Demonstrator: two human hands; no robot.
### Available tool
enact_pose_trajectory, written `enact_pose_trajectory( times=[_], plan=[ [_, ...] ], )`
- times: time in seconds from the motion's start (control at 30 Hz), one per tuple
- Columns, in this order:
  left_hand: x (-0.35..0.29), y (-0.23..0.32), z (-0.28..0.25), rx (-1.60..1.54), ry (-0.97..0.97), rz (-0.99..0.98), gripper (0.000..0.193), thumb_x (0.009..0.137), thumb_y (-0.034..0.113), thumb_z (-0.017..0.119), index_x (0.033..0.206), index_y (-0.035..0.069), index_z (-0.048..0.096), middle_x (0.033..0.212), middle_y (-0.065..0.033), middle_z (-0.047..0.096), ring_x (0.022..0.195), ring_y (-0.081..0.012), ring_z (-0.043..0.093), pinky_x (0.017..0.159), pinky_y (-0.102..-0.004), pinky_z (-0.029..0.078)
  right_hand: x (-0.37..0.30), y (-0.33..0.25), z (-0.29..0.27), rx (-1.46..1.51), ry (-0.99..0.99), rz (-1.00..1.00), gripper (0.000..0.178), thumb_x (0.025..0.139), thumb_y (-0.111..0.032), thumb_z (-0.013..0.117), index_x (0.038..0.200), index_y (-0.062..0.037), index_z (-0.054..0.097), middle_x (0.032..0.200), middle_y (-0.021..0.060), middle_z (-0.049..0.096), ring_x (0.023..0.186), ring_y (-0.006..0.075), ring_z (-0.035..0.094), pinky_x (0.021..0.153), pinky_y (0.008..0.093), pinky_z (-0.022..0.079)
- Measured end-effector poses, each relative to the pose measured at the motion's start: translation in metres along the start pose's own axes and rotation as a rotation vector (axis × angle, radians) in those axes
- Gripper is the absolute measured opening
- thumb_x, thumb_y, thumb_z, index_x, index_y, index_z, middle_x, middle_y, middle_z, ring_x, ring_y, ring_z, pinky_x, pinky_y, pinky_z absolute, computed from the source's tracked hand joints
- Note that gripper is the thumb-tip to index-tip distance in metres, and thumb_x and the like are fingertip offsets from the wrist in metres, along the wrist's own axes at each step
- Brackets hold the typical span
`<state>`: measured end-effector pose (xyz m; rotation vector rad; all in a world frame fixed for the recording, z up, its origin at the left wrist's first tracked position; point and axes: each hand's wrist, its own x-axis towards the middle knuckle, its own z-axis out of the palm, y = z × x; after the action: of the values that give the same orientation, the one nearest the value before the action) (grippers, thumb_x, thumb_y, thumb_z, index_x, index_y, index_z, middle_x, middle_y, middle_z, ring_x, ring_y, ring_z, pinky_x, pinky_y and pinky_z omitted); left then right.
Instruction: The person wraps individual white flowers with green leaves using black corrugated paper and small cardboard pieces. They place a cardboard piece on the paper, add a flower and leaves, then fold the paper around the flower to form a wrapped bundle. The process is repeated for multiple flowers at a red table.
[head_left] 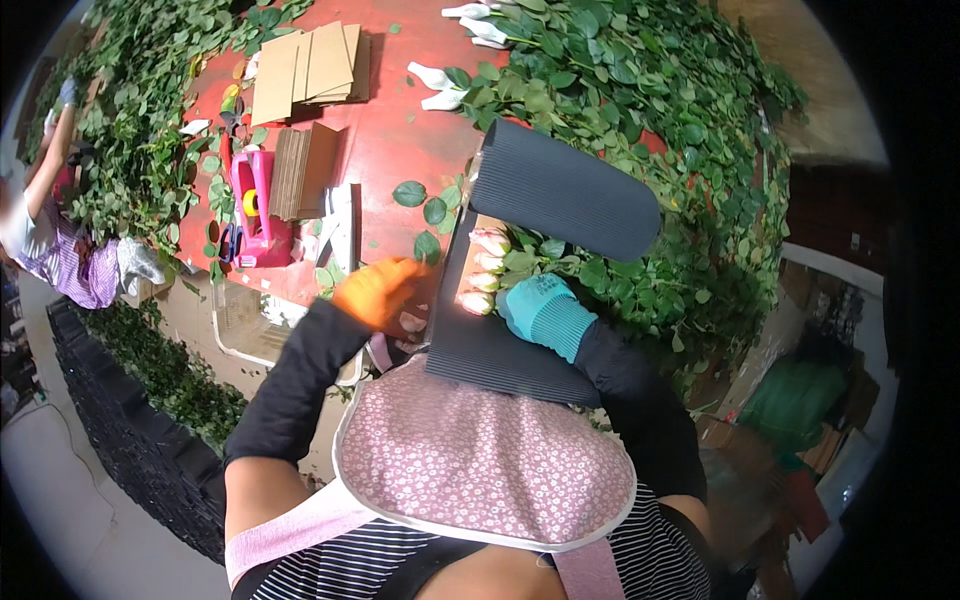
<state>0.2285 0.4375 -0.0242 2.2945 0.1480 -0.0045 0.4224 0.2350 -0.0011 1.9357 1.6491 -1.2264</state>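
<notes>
Between left hand [378, 293] and right hand [546, 312], nearer the right, lie roses [485, 281]; openness and hold unclear.

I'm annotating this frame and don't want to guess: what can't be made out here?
All in the head view:
Orange-gloved left hand: whether its fingers hold anything; too blurred.
Teal-gloved right hand: its fingertips and anything in its grip; hidden by the hand itself.
Pink-edged roses: most of their stems; hidden by foliage.
Co-worker: part of the body; cut off by the left rim.

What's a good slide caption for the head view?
Right hand beside roses, left hand off to their left, at a leaf-strewn red table.
</notes>
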Motion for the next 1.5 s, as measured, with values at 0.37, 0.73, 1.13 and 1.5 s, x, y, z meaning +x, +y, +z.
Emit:
enact_pose_trajectory(
  times=[0.37, 0.73, 1.13, 1.5],
  plan=[
    [0.032, 0.012, 0.045, -0.661, 0.003, -0.031, 0.036, 0.085, -0.014, 0.049, 0.114, 0.003, 0.061, 0.12, -0.0114, 0.06, 0.111, -0.0222, 0.057, 0.096, -0.0327, 0.045, -0.001, 0.003, 0.009, 0.08, 0.109, 0.013, 0.025, 0.088, -0.024, 0.048, 0.089, -0.0081, 0.067, 0.082, 0.0179, 0.067, 0.078, 0.0357, 0.066, 0.069, 0.0484, 0.051],
    [0.053, 0.012, 0.025, -0.317, -0.463, 0.136, 0.028, 0.078, -0.003, 0.067, 0.102, 0.01, 0.07, 0.115, -0.0082, 0.068, 0.109, -0.0244, 0.063, 0.089, -0.0332, 0.051, -0.014, 0.01, 0.008, 0.141, 0.359, 0.06, 0.03, 0.093, -0.037, 0.05, 0.096, -0.008, 0.059, 0.068, 0.0151, 0.063, 0.06, 0.0367, 0.062, 0.058, 0.0524, 0.046],
    [0.05, 0.008, 0.037, -0.616, -0.492, -0.094, 0.032, 0.075, -0.008, 0.067, 0.103, 0.006, 0.071, 0.116, -0.0128, 0.067, 0.112, -0.0256, 0.062, 0.093, -0.0338, 0.05, 0.006, 0.006, 0.016, 0.032, 0.523, -0.043, 0.016, 0.084, -0.018, 0.051, 0.081, -0.0031, 0.057, 0.06, 0.0159, 0.06, 0.056, 0.035, 0.061, 0.051, 0.0497, 0.045],
    [0.057, 0.018, 0.038, 0.191, -0.284, 0.299, 0.029, 0.085, 0.012, 0.059, 0.113, 0.013, 0.066, 0.107, -0.0071, 0.068, 0.086, -0.0279, 0.066, 0.07, -0.0358, 0.054, -0.009, 0.007, -0.007, 0.079, 0.459, 0.011, 0.021, 0.09, -0.024, 0.05, 0.09, -0.0056, 0.061, 0.072, 0.0145, 0.066, 0.064, 0.0322, 0.066, 0.057, 0.0477, 0.051]
  ],
)
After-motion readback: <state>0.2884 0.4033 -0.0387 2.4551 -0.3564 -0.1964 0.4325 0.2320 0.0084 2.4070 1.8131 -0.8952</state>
